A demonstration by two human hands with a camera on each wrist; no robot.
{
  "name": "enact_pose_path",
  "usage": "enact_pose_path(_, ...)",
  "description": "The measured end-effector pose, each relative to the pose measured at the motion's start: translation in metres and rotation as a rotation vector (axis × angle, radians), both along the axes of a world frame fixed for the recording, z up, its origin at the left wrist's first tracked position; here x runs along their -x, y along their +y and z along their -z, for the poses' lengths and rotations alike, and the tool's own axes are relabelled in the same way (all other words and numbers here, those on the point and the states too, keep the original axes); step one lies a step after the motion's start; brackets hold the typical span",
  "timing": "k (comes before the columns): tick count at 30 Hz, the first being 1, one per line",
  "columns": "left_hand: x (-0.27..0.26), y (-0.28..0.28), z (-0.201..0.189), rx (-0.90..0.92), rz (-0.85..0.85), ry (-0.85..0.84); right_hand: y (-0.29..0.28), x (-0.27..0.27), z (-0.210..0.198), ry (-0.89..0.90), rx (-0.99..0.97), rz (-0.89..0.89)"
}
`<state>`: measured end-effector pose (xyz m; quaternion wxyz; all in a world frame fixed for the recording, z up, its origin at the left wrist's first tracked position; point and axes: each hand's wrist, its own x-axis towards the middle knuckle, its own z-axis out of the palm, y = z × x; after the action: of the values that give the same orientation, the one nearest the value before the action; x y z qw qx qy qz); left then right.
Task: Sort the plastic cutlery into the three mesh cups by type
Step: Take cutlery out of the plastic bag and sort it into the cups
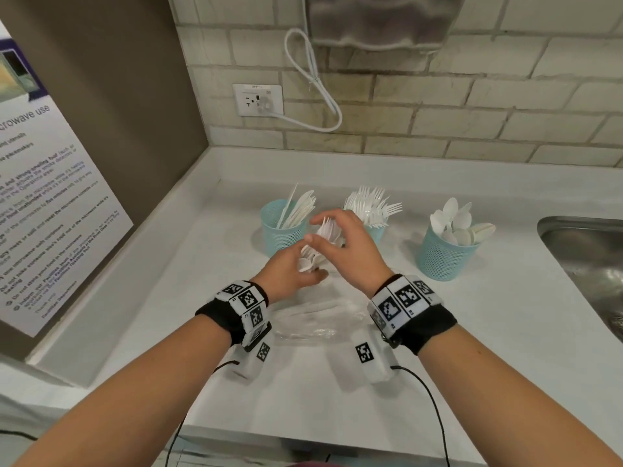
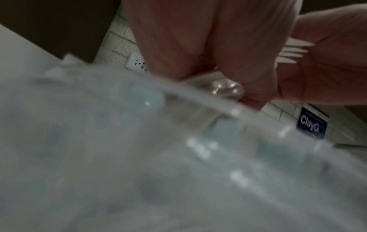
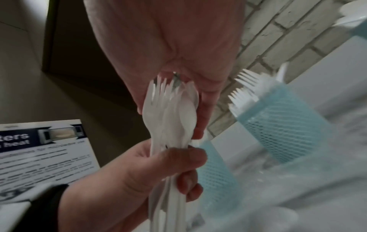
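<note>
A: How far along?

B: All three mesh cups (image 1: 444,256) on the table (image 1: 505,315) hold cutlery. The left hand (image 1: 286,273) grips a bundle of forks (image 1: 320,242) by the handles; the right hand (image 1: 347,246) pinches their heads.

A: Left?

B: That bundle, likely bound for the middle cup.

White counter (image 1: 505,332); three mesh cups (image 1: 443,261) stand on it; clear plastic bag (image 1: 313,321) lies nearer.

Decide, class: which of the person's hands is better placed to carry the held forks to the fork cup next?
Probably the right hand. It cups the head end of the fork bundle and hovers directly before the middle cup of forks. The left hand grips the handles lower down, nearer the knife cup.
</note>
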<state>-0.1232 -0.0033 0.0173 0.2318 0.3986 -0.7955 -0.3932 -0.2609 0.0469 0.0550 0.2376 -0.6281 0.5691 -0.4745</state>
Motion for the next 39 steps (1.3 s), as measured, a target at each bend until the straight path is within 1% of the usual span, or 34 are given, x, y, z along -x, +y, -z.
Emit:
enact_pose_path(4, -0.006, -0.002, -0.006, -0.053, -0.078, 0.236, -0.012, -0.021, -0.023, 0.039, 0.128, -0.019)
enact_pose_path(6, -0.01, -0.003, -0.006, -0.072, -0.094, 0.297, -0.019, -0.033, -0.026, 0.094, 0.148, -0.024)
enact_pose_path(9, -0.02, -0.003, 0.005, -0.083, -0.11, 0.226, -0.029, -0.044, -0.016, 0.149, 0.088, -0.068)
enact_pose_path(11, -0.027, -0.005, 0.016, -0.123, -0.13, 0.165, -0.034, -0.048, -0.005, 0.119, 0.038, -0.086)
enact_pose_path(13, -0.031, -0.005, 0.023, -0.167, -0.135, 0.112, -0.036, -0.05, 0.006, 0.029, -0.023, -0.097)
enact_pose_path(16, -0.035, -0.007, 0.026, -0.172, -0.118, 0.005, -0.035, -0.05, 0.018, -0.171, -0.104, -0.131)
enact_pose_path(17, -0.037, -0.008, 0.027, -0.168, -0.107, -0.026, -0.035, -0.049, 0.022, -0.183, -0.112, -0.136)
enact_pose_path(21, -0.04, -0.014, 0.031, -0.158, -0.054, -0.105, -0.036, -0.046, 0.033, -0.118, -0.111, -0.115)
enact_pose_path(23, -0.038, -0.015, 0.029, -0.156, -0.036, -0.092, -0.036, -0.045, 0.029, -0.128, -0.112, -0.098)
enact_pose_path(24, -0.036, -0.014, 0.026, -0.152, -0.026, -0.058, -0.036, -0.044, 0.024, -0.142, -0.106, -0.098)
enact_pose_path(27, -0.028, -0.011, 0.009, -0.16, -0.068, 0.119, -0.033, -0.044, 0.002, -0.17, -0.028, -0.123)
enact_pose_path(31, -0.018, -0.01, -0.003, -0.155, -0.16, 0.303, -0.031, -0.046, -0.019, -0.116, 0.079, -0.162)
enact_pose_path(33, -0.016, -0.01, 0.0, -0.192, -0.159, 0.298, -0.031, -0.047, -0.016, -0.084, 0.079, -0.172)
enact_pose_path(36, -0.016, -0.007, 0.01, -0.229, -0.091, 0.204, -0.031, -0.044, 0.006, -0.065, -0.032, -0.155)
enact_pose_path(39, -0.018, -0.006, 0.018, -0.239, -0.034, 0.149, -0.03, -0.038, 0.019, -0.116, -0.127, -0.119)
